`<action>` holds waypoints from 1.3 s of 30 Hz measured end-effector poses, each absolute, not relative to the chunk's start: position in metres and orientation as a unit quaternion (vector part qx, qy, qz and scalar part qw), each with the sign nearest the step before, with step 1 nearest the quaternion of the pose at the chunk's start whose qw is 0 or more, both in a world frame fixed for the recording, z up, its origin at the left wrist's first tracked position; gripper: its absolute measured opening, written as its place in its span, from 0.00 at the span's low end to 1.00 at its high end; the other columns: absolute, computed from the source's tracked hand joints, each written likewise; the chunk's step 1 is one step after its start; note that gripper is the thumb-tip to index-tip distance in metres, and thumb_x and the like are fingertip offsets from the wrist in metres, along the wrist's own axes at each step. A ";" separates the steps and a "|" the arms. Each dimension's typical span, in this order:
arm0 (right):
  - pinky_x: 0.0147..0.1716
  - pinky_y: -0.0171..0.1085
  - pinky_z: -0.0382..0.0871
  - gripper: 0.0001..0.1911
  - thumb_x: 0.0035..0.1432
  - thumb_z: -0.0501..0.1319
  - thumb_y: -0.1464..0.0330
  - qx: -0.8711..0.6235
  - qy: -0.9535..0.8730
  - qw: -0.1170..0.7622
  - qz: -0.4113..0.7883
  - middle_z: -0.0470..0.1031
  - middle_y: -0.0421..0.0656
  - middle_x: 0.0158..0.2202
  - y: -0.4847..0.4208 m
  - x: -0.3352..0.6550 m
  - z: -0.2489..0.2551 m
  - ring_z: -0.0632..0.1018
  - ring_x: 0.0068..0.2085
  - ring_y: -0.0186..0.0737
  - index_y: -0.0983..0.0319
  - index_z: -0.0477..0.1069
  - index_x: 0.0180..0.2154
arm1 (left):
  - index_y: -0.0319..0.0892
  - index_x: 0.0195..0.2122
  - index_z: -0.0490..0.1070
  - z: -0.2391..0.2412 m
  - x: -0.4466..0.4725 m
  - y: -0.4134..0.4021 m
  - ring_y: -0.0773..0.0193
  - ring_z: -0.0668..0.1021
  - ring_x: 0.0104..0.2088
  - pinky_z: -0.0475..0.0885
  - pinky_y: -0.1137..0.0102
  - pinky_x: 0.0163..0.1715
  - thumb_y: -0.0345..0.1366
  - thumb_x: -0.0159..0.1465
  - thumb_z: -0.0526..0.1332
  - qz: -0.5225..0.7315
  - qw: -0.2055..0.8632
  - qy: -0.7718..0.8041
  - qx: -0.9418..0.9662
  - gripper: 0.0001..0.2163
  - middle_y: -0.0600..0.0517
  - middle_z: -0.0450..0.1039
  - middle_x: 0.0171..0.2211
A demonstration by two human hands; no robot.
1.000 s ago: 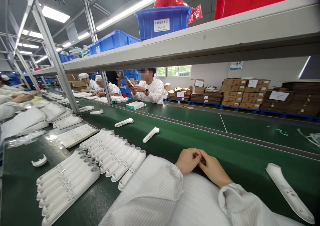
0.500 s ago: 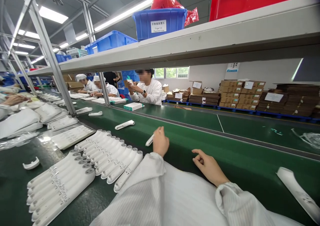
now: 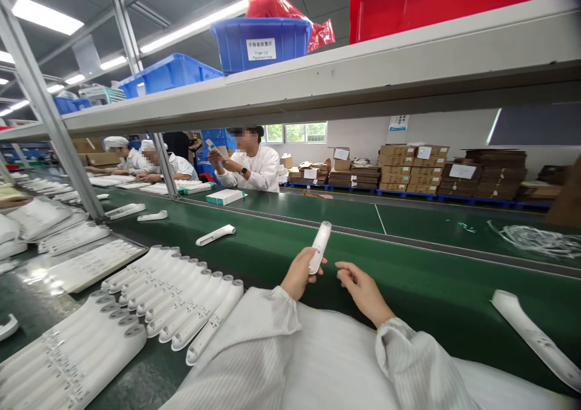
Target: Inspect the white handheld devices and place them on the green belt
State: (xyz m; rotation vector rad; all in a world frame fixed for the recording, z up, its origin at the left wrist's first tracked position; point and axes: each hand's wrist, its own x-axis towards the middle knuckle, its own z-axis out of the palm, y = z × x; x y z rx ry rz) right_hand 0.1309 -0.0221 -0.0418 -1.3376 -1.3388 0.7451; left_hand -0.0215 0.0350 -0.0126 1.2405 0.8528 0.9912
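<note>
Your left hand (image 3: 297, 275) is closed around the lower end of a white handheld casing (image 3: 320, 240) and holds it upright above the green table (image 3: 408, 289). That grip seems to keep its upper part free and turned toward you. Your right hand (image 3: 363, 288) is empty, fingers loosely apart, just beside the casing and not touching it. To your left, rows of like casings (image 3: 181, 298) lie side by side, apparently lined up for easy picking. Another single casing (image 3: 216, 234) lies farther out.
</note>
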 end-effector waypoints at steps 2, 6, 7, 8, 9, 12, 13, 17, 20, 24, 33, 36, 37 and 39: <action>0.28 0.36 0.64 0.20 0.50 0.55 0.55 -0.538 -0.501 0.567 0.371 0.73 0.43 0.33 -0.023 0.128 -0.035 0.72 0.30 0.37 0.59 0.71 0.39 | 0.39 0.41 0.63 -0.012 -0.009 0.024 0.73 0.69 0.22 0.53 0.80 0.14 0.43 0.58 0.53 0.439 0.660 0.327 0.514 0.14 0.49 0.70 0.32; 0.25 0.34 0.63 0.23 0.50 0.54 0.51 -0.498 -0.452 0.603 0.428 0.73 0.43 0.32 -0.026 0.123 -0.026 0.72 0.29 0.36 0.60 0.72 0.38 | 0.40 0.45 0.63 -0.013 0.004 0.011 0.71 0.70 0.26 0.57 0.79 0.17 0.40 0.58 0.54 0.447 0.679 0.289 0.505 0.15 0.51 0.68 0.30; 0.25 0.33 0.63 0.22 0.49 0.56 0.51 -0.495 -0.458 0.607 0.421 0.73 0.42 0.31 -0.025 0.123 -0.026 0.72 0.28 0.35 0.59 0.72 0.38 | 0.41 0.46 0.62 -0.013 0.005 0.009 0.71 0.69 0.26 0.58 0.79 0.18 0.40 0.58 0.53 0.449 0.672 0.285 0.515 0.16 0.52 0.67 0.30; 0.25 0.34 0.63 0.22 0.48 0.57 0.52 -0.493 -0.467 0.611 0.408 0.73 0.42 0.31 -0.025 0.122 -0.027 0.72 0.28 0.35 0.59 0.72 0.39 | 0.42 0.48 0.62 -0.013 0.007 0.007 0.71 0.68 0.25 0.58 0.78 0.19 0.40 0.58 0.53 0.449 0.661 0.284 0.530 0.17 0.52 0.67 0.29; 0.25 0.34 0.63 0.21 0.47 0.59 0.53 -0.494 -0.475 0.614 0.391 0.73 0.41 0.31 -0.024 0.123 -0.029 0.71 0.27 0.35 0.59 0.71 0.39 | 0.42 0.49 0.62 -0.013 0.008 0.006 0.72 0.67 0.25 0.59 0.78 0.19 0.40 0.59 0.53 0.449 0.647 0.285 0.547 0.17 0.53 0.66 0.29; 0.24 0.35 0.63 0.20 0.47 0.60 0.57 -0.507 -0.493 0.615 0.348 0.74 0.42 0.31 -0.021 0.125 -0.035 0.71 0.24 0.34 0.60 0.71 0.40 | 0.44 0.52 0.60 -0.013 0.011 0.001 0.72 0.66 0.25 0.60 0.77 0.21 0.39 0.59 0.54 0.442 0.599 0.300 0.597 0.19 0.53 0.67 0.33; 0.23 0.35 0.64 0.19 0.47 0.60 0.57 -0.516 -0.497 0.610 0.339 0.74 0.42 0.31 -0.020 0.126 -0.036 0.71 0.24 0.35 0.61 0.71 0.40 | 0.44 0.52 0.60 -0.013 0.012 0.000 0.72 0.67 0.26 0.60 0.77 0.22 0.39 0.59 0.54 0.438 0.588 0.303 0.608 0.19 0.52 0.67 0.34; 0.24 0.37 0.66 0.18 0.50 0.56 0.58 -0.541 -0.536 0.588 0.272 0.73 0.43 0.31 -0.021 0.129 -0.037 0.71 0.23 0.35 0.60 0.72 0.41 | 0.44 0.52 0.60 -0.013 0.012 -0.001 0.71 0.69 0.26 0.62 0.76 0.24 0.38 0.58 0.57 0.421 0.626 0.281 0.593 0.20 0.52 0.67 0.31; 0.24 0.37 0.66 0.19 0.53 0.52 0.58 -0.547 -0.529 0.593 0.263 0.73 0.43 0.30 -0.023 0.130 -0.034 0.71 0.23 0.35 0.59 0.73 0.42 | 0.43 0.50 0.62 -0.010 0.007 0.001 0.69 0.72 0.28 0.64 0.75 0.26 0.39 0.59 0.57 0.403 0.710 0.244 0.524 0.19 0.49 0.69 0.35; 0.23 0.35 0.64 0.21 0.52 0.53 0.54 -0.545 -0.465 0.624 0.312 0.75 0.44 0.32 -0.022 0.135 -0.032 0.72 0.26 0.37 0.60 0.74 0.38 | 0.42 0.48 0.64 -0.003 -0.001 0.002 0.62 0.74 0.40 0.66 0.74 0.28 0.39 0.59 0.58 0.369 0.791 0.181 0.453 0.16 0.44 0.67 0.48; 0.33 0.37 0.64 0.16 0.48 0.59 0.54 -0.525 -0.405 0.697 0.275 0.73 0.41 0.27 -0.022 0.141 -0.026 0.72 0.32 0.40 0.61 0.72 0.25 | 0.44 0.52 0.62 -0.002 -0.001 -0.003 0.55 0.72 0.47 0.69 0.69 0.35 0.37 0.59 0.58 0.333 0.809 0.144 0.463 0.19 0.42 0.66 0.50; 0.30 0.36 0.65 0.17 0.47 0.60 0.53 -0.492 -0.387 0.714 0.313 0.73 0.41 0.29 -0.026 0.136 -0.019 0.72 0.32 0.38 0.60 0.71 0.29 | 0.44 0.52 0.62 -0.002 0.000 -0.005 0.54 0.72 0.47 0.70 0.66 0.36 0.37 0.59 0.59 0.332 0.807 0.147 0.466 0.19 0.42 0.67 0.48; 0.29 0.36 0.66 0.18 0.45 0.62 0.54 -0.475 -0.387 0.714 0.339 0.73 0.41 0.31 -0.027 0.134 -0.017 0.72 0.31 0.38 0.60 0.71 0.32 | 0.44 0.52 0.62 -0.002 0.001 -0.006 0.55 0.73 0.46 0.70 0.66 0.36 0.37 0.59 0.59 0.331 0.806 0.149 0.468 0.19 0.43 0.68 0.47; 0.25 0.35 0.66 0.21 0.42 0.64 0.54 -0.454 -0.396 0.698 0.387 0.73 0.41 0.31 -0.028 0.129 -0.014 0.72 0.29 0.37 0.60 0.71 0.37 | 0.44 0.52 0.62 -0.003 0.002 -0.007 0.57 0.74 0.43 0.71 0.66 0.36 0.36 0.58 0.59 0.327 0.802 0.155 0.474 0.19 0.44 0.69 0.43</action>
